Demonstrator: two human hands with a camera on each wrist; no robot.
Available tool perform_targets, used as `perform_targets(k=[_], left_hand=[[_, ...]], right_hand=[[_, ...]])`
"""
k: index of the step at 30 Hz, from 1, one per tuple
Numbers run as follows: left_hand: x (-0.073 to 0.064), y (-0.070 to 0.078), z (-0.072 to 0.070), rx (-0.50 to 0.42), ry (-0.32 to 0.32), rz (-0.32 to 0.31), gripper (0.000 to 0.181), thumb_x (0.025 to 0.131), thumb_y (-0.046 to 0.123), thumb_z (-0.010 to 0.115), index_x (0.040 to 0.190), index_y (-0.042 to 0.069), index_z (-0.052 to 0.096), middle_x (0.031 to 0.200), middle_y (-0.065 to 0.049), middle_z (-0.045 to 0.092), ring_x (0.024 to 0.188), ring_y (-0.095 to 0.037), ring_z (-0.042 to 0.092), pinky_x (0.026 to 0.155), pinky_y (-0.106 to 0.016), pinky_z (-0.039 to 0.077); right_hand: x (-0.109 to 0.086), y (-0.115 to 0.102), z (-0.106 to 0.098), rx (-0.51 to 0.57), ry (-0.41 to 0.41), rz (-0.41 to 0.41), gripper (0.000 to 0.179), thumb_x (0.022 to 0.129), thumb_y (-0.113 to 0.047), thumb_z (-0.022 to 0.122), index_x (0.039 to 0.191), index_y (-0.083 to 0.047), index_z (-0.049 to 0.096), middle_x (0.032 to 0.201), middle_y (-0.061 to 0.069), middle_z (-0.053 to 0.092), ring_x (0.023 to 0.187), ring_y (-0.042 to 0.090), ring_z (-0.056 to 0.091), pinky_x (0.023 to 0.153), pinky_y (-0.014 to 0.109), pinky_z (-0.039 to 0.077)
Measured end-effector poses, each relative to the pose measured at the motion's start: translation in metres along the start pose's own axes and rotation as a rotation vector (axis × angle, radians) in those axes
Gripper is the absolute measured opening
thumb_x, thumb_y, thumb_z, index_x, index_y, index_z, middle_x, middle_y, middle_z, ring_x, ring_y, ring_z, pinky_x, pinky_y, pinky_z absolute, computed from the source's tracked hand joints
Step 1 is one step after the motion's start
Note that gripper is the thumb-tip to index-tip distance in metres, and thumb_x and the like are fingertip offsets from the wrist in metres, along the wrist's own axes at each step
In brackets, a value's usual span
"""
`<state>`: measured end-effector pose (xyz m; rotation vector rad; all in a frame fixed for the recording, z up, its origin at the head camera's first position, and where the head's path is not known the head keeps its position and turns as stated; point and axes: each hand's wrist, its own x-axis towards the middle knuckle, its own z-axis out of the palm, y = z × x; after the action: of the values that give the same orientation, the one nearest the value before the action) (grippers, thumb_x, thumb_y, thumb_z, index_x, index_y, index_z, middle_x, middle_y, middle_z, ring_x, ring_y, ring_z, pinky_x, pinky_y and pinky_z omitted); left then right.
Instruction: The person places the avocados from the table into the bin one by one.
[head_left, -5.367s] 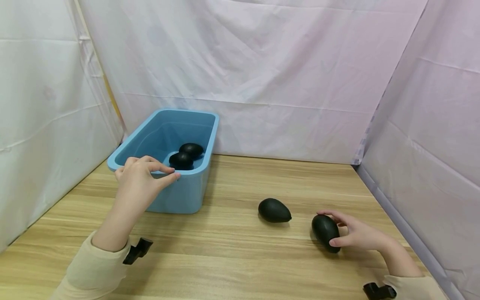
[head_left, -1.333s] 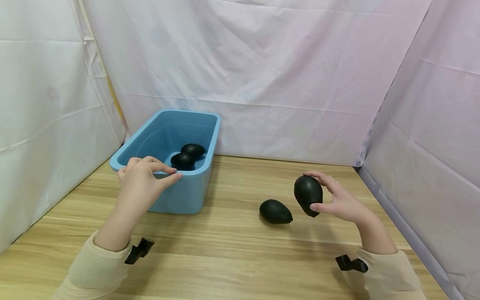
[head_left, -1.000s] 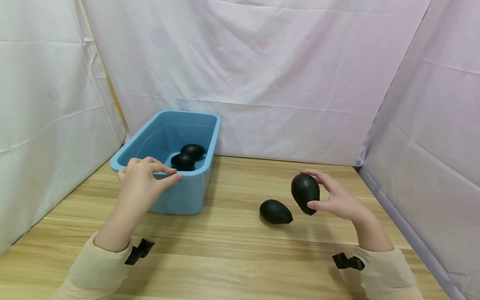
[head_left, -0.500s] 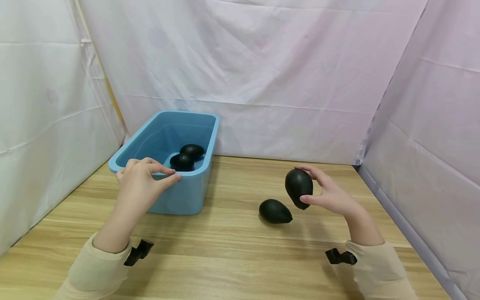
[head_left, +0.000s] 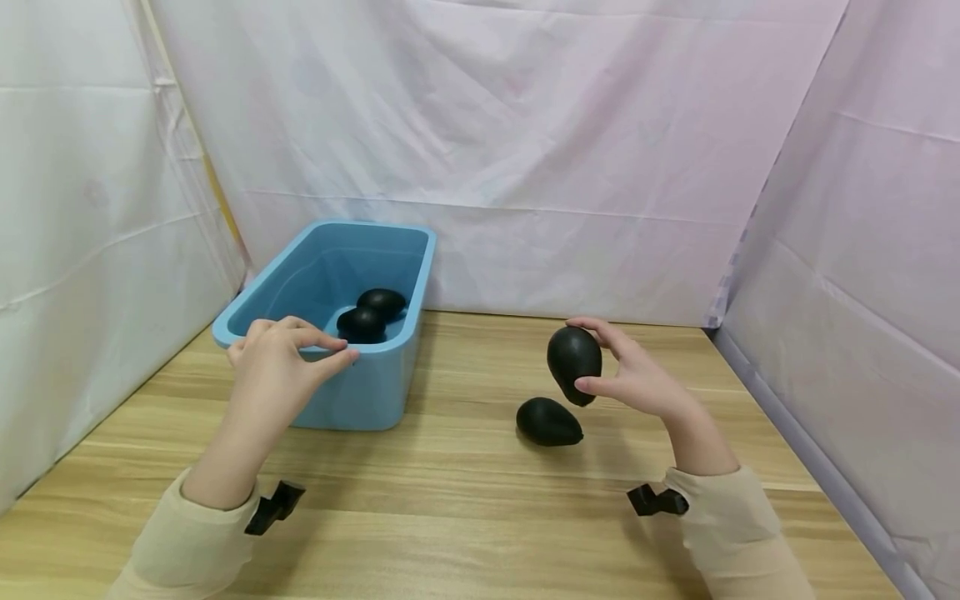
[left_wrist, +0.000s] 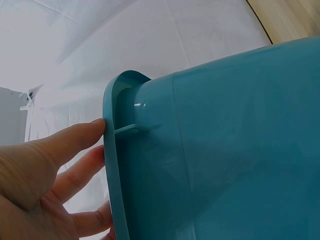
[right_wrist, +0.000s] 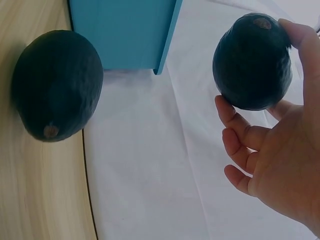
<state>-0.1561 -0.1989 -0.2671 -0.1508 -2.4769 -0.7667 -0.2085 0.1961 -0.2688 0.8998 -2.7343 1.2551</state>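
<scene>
In the head view my right hand (head_left: 633, 379) holds a dark avocado (head_left: 573, 360) above the table, thumb and fingertips on opposite sides. The right wrist view shows this same avocado (right_wrist: 252, 62) with its stem scar and wrinkled skin. Just below and left of it, a second avocado (head_left: 548, 422) lies on its side on the table. My left hand (head_left: 273, 367) pinches the near rim of a blue plastic bin (head_left: 352, 396), as the left wrist view also shows. Inside the bin two more avocados, one nearer (head_left: 362, 323) and one behind (head_left: 382, 302), lie touching.
The wooden table (head_left: 450, 517) carries the bin at its left back. White cloth hangs behind as a back curtain (head_left: 510, 167), with further cloth sheets at the left (head_left: 75, 250) and right (head_left: 862, 267). Black wrist mounts sit on both sleeves.
My right hand took the avocado from the table at the right, lifted it and carried it left, now near the lying avocado. My left hand stays on the bin rim.
</scene>
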Motion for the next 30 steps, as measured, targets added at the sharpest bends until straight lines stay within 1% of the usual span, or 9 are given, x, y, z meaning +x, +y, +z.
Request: perform_targets(k=[3, 8, 12, 16, 20, 23, 25, 27, 30], left_hand=[[0.000, 0.000, 0.000, -0.001, -0.005, 0.004, 0.027, 0.072, 0.036, 0.075, 0.084, 0.012, 0.074, 0.089, -0.004, 0.060, 0.093, -0.032, 0.039, 0.078, -0.060, 0.016], [0.000, -0.001, 0.000, -0.004, -0.005, 0.008, 0.027, 0.072, 0.036, 0.075, 0.084, 0.011, 0.074, 0.089, -0.004, 0.060, 0.094, -0.034, 0.039, 0.078, -0.061, 0.016], [0.000, 0.000, 0.000, -0.007, -0.003, 0.000, 0.027, 0.071, 0.035, 0.075, 0.083, 0.011, 0.074, 0.090, -0.005, 0.060, 0.095, -0.034, 0.039, 0.079, -0.061, 0.016], [-0.001, 0.001, -0.001, -0.011, 0.000, -0.005, 0.026, 0.071, 0.034, 0.076, 0.083, 0.011, 0.074, 0.090, -0.005, 0.060, 0.095, -0.033, 0.039, 0.080, -0.060, 0.015], [-0.001, 0.001, -0.001, -0.007, 0.000, 0.001, 0.026, 0.071, 0.034, 0.076, 0.083, 0.011, 0.074, 0.090, -0.005, 0.060, 0.095, -0.034, 0.039, 0.080, -0.060, 0.016], [-0.001, 0.001, -0.001, -0.007, 0.000, 0.006, 0.026, 0.071, 0.034, 0.075, 0.083, 0.011, 0.074, 0.089, -0.005, 0.061, 0.095, -0.034, 0.039, 0.080, -0.061, 0.016], [-0.002, 0.002, -0.001, -0.006, 0.001, 0.006, 0.025, 0.071, 0.034, 0.076, 0.083, 0.012, 0.074, 0.089, -0.004, 0.061, 0.096, -0.034, 0.039, 0.080, -0.061, 0.016], [-0.002, 0.002, -0.001, -0.006, 0.000, 0.005, 0.026, 0.071, 0.034, 0.075, 0.083, 0.012, 0.074, 0.088, -0.004, 0.061, 0.095, -0.034, 0.039, 0.079, -0.061, 0.016], [-0.002, 0.003, -0.002, -0.004, 0.001, 0.004, 0.026, 0.071, 0.035, 0.075, 0.083, 0.012, 0.074, 0.088, -0.004, 0.061, 0.095, -0.034, 0.039, 0.079, -0.060, 0.016]], right_hand=[[0.004, -0.002, 0.002, 0.022, -0.009, 0.003, 0.066, 0.078, -0.015, 0.070, 0.134, -0.019, 0.036, 0.128, 0.005, 0.040, 0.117, 0.026, 0.036, 0.085, 0.051, 0.033], [0.011, -0.006, 0.004, 0.034, -0.016, -0.019, 0.066, 0.079, -0.011, 0.069, 0.135, -0.016, 0.035, 0.128, 0.009, 0.040, 0.115, 0.029, 0.037, 0.087, 0.057, 0.028], [0.015, -0.010, 0.006, 0.030, -0.009, -0.018, 0.065, 0.079, -0.012, 0.068, 0.135, -0.016, 0.036, 0.125, 0.010, 0.043, 0.114, 0.029, 0.038, 0.085, 0.055, 0.030], [0.020, -0.012, 0.007, 0.050, -0.006, -0.006, 0.064, 0.080, -0.015, 0.068, 0.135, -0.020, 0.036, 0.121, 0.008, 0.046, 0.114, 0.027, 0.038, 0.085, 0.053, 0.031], [0.029, -0.001, 0.009, 0.069, -0.001, -0.009, 0.063, 0.080, -0.021, 0.068, 0.134, -0.027, 0.036, 0.121, 0.004, 0.046, 0.116, 0.024, 0.038, 0.086, 0.052, 0.032], [0.036, 0.012, 0.012, 0.072, 0.006, -0.014, 0.063, 0.079, -0.026, 0.070, 0.133, -0.033, 0.037, 0.121, 0.002, 0.047, 0.117, 0.022, 0.037, 0.087, 0.053, 0.031], [0.039, 0.016, 0.013, 0.073, 0.006, -0.017, 0.063, 0.079, -0.028, 0.070, 0.132, -0.035, 0.037, 0.119, 0.002, 0.048, 0.119, 0.022, 0.036, 0.088, 0.054, 0.030], [0.041, 0.013, 0.014, 0.069, 0.003, -0.016, 0.064, 0.079, -0.028, 0.070, 0.134, -0.033, 0.036, 0.119, 0.002, 0.048, 0.121, 0.024, 0.034, 0.088, 0.056, 0.029], [0.042, 0.001, 0.015, 0.071, -0.005, -0.012, 0.065, 0.080, -0.022, 0.069, 0.136, -0.025, 0.035, 0.120, 0.007, 0.047, 0.122, 0.028, 0.032, 0.088, 0.057, 0.029]])
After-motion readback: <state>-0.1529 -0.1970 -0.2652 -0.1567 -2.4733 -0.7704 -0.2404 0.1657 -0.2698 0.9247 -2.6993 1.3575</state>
